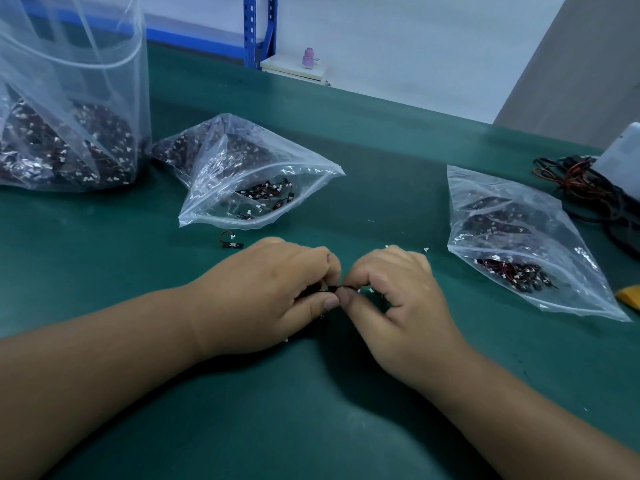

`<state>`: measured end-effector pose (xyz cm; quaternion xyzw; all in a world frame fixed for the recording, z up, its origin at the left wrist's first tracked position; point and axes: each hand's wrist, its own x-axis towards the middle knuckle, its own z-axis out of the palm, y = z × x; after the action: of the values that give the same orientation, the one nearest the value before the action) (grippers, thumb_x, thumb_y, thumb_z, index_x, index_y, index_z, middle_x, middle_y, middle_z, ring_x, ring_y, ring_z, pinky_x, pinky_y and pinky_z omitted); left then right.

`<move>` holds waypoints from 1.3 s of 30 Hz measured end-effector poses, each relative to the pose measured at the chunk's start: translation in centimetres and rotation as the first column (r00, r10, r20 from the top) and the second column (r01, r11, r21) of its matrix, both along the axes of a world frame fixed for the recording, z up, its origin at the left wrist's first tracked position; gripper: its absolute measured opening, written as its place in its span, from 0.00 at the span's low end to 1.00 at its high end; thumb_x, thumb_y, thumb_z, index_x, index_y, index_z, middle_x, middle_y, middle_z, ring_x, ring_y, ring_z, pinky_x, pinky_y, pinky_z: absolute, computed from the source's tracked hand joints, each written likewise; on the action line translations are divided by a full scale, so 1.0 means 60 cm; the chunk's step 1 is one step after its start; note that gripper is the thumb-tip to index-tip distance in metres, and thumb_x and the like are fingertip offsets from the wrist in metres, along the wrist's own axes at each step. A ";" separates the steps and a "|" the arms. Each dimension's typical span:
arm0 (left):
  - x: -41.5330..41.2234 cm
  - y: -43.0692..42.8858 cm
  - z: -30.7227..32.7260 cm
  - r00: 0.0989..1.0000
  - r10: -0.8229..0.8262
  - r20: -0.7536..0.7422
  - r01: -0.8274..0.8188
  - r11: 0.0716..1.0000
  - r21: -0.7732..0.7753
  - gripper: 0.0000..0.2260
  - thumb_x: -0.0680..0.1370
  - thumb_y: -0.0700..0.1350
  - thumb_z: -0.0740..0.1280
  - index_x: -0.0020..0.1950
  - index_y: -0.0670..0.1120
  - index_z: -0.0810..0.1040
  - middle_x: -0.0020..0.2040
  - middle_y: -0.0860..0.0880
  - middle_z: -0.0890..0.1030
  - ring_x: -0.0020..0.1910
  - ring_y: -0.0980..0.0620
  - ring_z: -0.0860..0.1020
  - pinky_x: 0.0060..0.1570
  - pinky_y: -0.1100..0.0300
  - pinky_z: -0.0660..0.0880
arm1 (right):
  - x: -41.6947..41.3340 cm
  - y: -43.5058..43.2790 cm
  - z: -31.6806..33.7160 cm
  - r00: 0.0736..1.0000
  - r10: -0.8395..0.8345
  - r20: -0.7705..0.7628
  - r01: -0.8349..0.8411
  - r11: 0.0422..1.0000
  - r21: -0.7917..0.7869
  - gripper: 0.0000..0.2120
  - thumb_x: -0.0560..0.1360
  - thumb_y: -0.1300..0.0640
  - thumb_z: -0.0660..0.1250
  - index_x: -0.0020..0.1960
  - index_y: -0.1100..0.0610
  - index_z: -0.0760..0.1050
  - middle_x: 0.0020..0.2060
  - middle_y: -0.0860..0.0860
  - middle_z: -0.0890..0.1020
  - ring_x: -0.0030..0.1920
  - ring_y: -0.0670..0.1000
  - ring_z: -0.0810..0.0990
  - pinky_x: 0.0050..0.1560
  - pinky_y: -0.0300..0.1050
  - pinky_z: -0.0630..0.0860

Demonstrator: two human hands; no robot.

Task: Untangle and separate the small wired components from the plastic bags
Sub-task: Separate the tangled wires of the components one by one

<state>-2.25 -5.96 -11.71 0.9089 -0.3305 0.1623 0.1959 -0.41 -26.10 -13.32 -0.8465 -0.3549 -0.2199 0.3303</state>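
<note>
We pinch one small wired component (333, 288) between the curled fingers of our left hand (273, 292) and right hand (398, 292), thumbs nearly meeting, just in front of the open middle bag (256, 174). Both wrists angle inward over the green mat (311, 427). Our fingers hide most of the component.

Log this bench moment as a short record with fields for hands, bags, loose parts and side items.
hands: left hand and right hand meet at the middle, both pinching one wired component
bags: large bag upright at far left; middle bag with its mouth open toward the person; right bag lying on the mat; all hold components
loose parts: one loose component on the green mat, just in front of the middle bag
side items: cable tangle, white device and yellow object at the right edge
</note>
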 end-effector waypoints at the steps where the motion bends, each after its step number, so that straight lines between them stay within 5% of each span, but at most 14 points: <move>1: 0.001 0.000 -0.001 1.000 0.009 0.005 -0.009 1.000 0.014 0.08 0.78 0.55 0.58 0.49 0.52 0.73 0.39 0.61 0.71 0.39 0.57 0.69 0.43 0.61 0.64 | -0.001 -0.002 0.000 1.000 0.001 0.004 -0.001 1.000 0.029 0.06 0.74 0.55 0.68 0.38 0.54 0.75 0.35 0.45 0.77 0.40 0.50 0.75 0.49 0.56 0.69; 14: 0.005 0.001 -0.005 1.000 0.023 0.007 -0.023 0.999 0.046 0.02 0.76 0.45 0.64 0.45 0.52 0.75 0.38 0.60 0.72 0.39 0.58 0.69 0.51 0.57 0.69 | 0.015 -0.046 0.008 0.994 -0.111 0.017 0.101 0.951 0.291 0.07 0.71 0.58 0.63 0.36 0.60 0.73 0.34 0.49 0.77 0.39 0.55 0.76 0.44 0.56 0.72; 23: 0.007 0.000 -0.002 0.999 0.019 0.044 -0.020 0.999 0.033 0.03 0.76 0.45 0.65 0.43 0.49 0.76 0.39 0.58 0.74 0.41 0.53 0.71 0.48 0.57 0.70 | 0.057 -0.081 0.002 0.921 -0.376 -0.100 0.389 0.890 0.239 0.08 0.75 0.60 0.71 0.39 0.50 0.76 0.40 0.43 0.79 0.47 0.47 0.77 0.53 0.43 0.71; 27: 0.010 0.003 -0.001 0.999 0.043 0.033 -0.043 0.999 0.014 0.06 0.77 0.50 0.63 0.43 0.50 0.76 0.43 0.56 0.73 0.46 0.53 0.71 0.52 0.59 0.69 | 0.067 -0.086 -0.002 0.887 -0.405 -0.220 0.445 0.876 0.183 0.14 0.73 0.61 0.72 0.35 0.44 0.75 0.39 0.41 0.79 0.46 0.39 0.76 0.49 0.29 0.67; 31: 0.010 0.005 -0.005 0.996 0.061 -0.062 -0.060 0.998 0.005 0.05 0.77 0.52 0.63 0.43 0.53 0.75 0.48 0.59 0.74 0.47 0.57 0.73 0.51 0.60 0.70 | 0.070 -0.086 -0.005 0.869 -0.393 -0.301 0.461 0.864 0.203 0.13 0.73 0.61 0.72 0.35 0.45 0.77 0.40 0.41 0.80 0.47 0.42 0.77 0.49 0.36 0.69; 39: 0.008 0.001 -0.003 0.993 0.056 -0.106 -0.049 0.997 0.066 0.06 0.78 0.52 0.60 0.42 0.54 0.72 0.40 0.59 0.73 0.42 0.56 0.72 0.48 0.57 0.71 | 0.071 -0.086 -0.008 0.901 -0.250 -0.354 0.374 0.862 0.342 0.04 0.73 0.51 0.69 0.39 0.50 0.80 0.39 0.42 0.81 0.44 0.44 0.78 0.48 0.39 0.71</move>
<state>-1.76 -5.87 -11.87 0.9305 -0.3002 0.1075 0.1801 3.86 -31.23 -13.82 -0.8303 -0.1047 -0.2091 0.5059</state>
